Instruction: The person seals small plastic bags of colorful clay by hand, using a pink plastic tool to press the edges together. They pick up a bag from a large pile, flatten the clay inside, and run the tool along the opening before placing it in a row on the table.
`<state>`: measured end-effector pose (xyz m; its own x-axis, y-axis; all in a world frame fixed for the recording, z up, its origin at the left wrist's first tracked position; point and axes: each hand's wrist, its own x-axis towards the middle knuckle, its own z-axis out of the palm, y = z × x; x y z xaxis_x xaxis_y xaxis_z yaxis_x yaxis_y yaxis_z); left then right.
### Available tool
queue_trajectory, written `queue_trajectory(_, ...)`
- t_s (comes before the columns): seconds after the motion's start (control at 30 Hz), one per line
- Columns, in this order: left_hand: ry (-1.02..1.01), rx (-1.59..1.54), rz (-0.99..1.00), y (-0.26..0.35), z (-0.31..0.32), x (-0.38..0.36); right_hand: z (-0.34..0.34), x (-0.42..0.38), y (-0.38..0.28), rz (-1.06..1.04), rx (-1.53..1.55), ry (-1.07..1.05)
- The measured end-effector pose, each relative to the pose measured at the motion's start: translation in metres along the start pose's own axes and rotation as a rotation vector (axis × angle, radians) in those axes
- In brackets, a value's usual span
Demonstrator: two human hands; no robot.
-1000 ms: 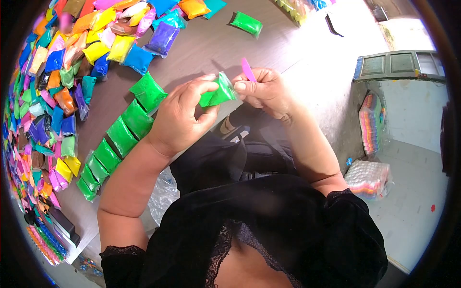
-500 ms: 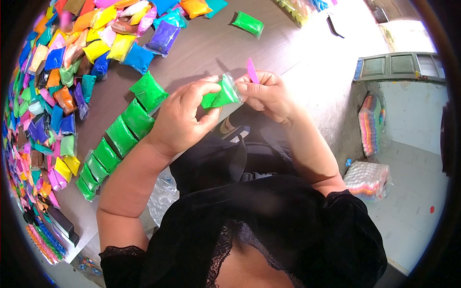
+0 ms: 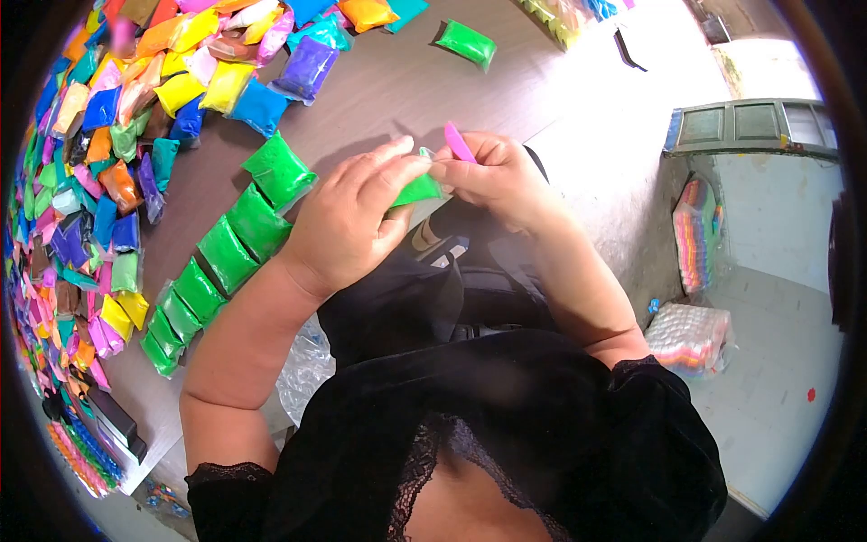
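Note:
My left hand [image 3: 348, 212] is closed around a small clear-wrapped packet of bright green modelling clay [image 3: 417, 191], and its fingers cover most of it. Between the thumb and fingers of my right hand [image 3: 501, 181] is a pink plastic knife [image 3: 459, 143], its tip pointing up and away. The right thumb and fingertips also meet the packet's clear edge, close to the left fingertips. Beside my left forearm, a row of similar green packets [image 3: 228, 251] runs along the table. One more green packet [image 3: 467, 43] lies apart at the far side.
A large heap of multicoloured packets [image 3: 113, 181] covers the left of the table [image 3: 379, 86]. A dark box-like object [image 3: 117, 423] stands at the lower left edge. Wrapped bundles [image 3: 691, 336] sit on the floor at right. Clear plastic [image 3: 305, 372] hangs under my left arm.
My hands have come closer together. The left fingers have moved over the top of the green packet, hiding more of it. The pink knife has shifted left and tilted.

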<state>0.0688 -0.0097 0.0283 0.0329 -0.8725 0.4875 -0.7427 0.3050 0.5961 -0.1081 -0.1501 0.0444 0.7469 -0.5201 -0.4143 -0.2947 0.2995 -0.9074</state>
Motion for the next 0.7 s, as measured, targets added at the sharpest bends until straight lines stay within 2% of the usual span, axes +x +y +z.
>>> queue_trajectory(0.03,-0.001,-0.001,0.000,0.001,-0.001,0.001,0.002,0.001,0.003,-0.003,-0.010,0.009)
queue_trajectory(0.1,-0.042,0.196,0.080,0.001,-0.002,0.002,0.006,0.003,0.004,-0.004,-0.018,0.019)
queue_trajectory(0.17,-0.073,0.225,0.087,-0.003,-0.004,0.003,0.012,0.002,-0.001,0.014,-0.246,0.114)
queue_trajectory(0.2,-0.101,0.255,0.095,-0.004,-0.004,0.003,0.013,0.001,-0.002,0.020,-0.242,0.114)
queue_trajectory(0.27,-0.100,0.266,0.089,-0.002,-0.002,0.003,0.013,0.000,-0.002,-0.116,-0.628,0.171)
queue_trajectory(0.3,-0.092,0.281,0.087,-0.001,-0.001,0.003,0.015,0.001,-0.001,-0.111,-0.625,0.170)
queue_trajectory(0.37,-0.094,0.267,0.070,-0.001,0.002,0.002,0.019,0.002,0.001,-0.284,-0.899,0.216)
queue_trajectory(0.5,-0.144,0.125,-0.035,-0.005,0.001,0.001,0.009,0.001,-0.003,-0.241,-0.883,0.162)
queue_trajectory(0.57,-0.139,0.099,-0.017,-0.012,0.000,0.001,0.004,-0.003,-0.002,-0.280,-0.634,0.188)
queue_trajectory(0.63,-0.135,0.071,0.002,-0.014,0.000,0.001,-0.002,-0.006,-0.005,-0.270,-0.629,0.226)
queue_trajectory(0.7,-0.142,0.060,0.007,-0.013,-0.001,0.003,-0.012,-0.005,0.000,-0.356,-0.721,0.176)
